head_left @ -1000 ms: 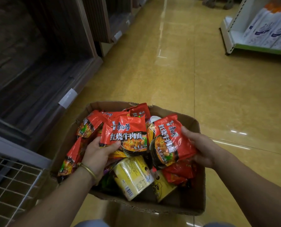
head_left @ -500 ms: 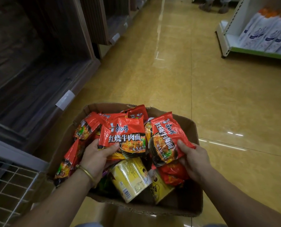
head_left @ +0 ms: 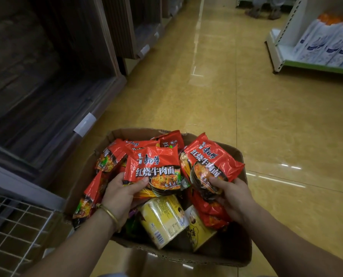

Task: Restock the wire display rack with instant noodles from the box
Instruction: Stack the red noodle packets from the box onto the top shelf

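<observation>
Over the cardboard box (head_left: 222, 254), each hand pinched 1 red noodle packet (thumbs on top): left hand (head_left: 119, 193), right hand (head_left: 233, 198).

Packets heap over the box (head_left: 240, 254) rim, crowding both hands; open floor (head_left: 246, 116) lies beyond, and the wire rack (head_left: 16, 226) at left looks unblocked.

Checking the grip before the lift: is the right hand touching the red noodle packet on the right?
Touching. The head view shows the right hand with its thumb pressed onto the front of the red noodle packet.
</observation>
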### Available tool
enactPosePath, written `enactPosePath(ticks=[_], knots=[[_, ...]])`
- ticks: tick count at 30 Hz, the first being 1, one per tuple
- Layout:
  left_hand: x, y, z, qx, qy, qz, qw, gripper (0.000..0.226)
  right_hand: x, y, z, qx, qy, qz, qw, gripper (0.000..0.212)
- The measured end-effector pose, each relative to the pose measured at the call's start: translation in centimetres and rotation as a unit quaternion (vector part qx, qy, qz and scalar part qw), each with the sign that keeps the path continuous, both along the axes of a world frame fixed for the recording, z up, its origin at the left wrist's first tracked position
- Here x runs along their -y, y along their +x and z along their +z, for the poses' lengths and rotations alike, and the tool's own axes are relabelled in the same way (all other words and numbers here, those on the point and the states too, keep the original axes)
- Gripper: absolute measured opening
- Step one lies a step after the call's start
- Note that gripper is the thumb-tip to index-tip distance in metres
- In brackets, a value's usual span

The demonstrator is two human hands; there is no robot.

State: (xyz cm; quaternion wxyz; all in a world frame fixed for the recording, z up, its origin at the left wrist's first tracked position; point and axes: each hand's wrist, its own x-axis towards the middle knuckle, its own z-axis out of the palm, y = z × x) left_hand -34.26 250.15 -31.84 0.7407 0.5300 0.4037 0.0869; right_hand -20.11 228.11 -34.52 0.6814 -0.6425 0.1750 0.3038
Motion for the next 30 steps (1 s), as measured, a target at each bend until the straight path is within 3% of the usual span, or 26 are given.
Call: enactPosePath(ticks=[16, 22, 27, 30], knots=[[-2.7, 0.7, 6.4, 0.045, -0.02, 0.023, 0.998, 0.03, -0.5, 2.1, 8.9, 0.067, 0.038, 0.059, 0.995, 0.033], [-3.9, -0.9, 10.3, 0.057, -0.023, 0.044, 0.997, 0.046, -1.1, 2.1, 13.6, 0.095, 0.01, 0.104, 0.99, 0.021], [-3.7, -3.3, 13.2, 0.036, -0.048, 0.088, 0.994, 0.035, -1.0, 1.4, 17.1, 0.064, 0.015, 0.094, 0.993, 0.023], [-3.1, -5.0, 15.9, 0.012, -0.063, 0.096, 0.993, 0.04, -0.8, 0.2, 20.3, 0.042, 0.014, 0.111, 0.993, 0.026]])
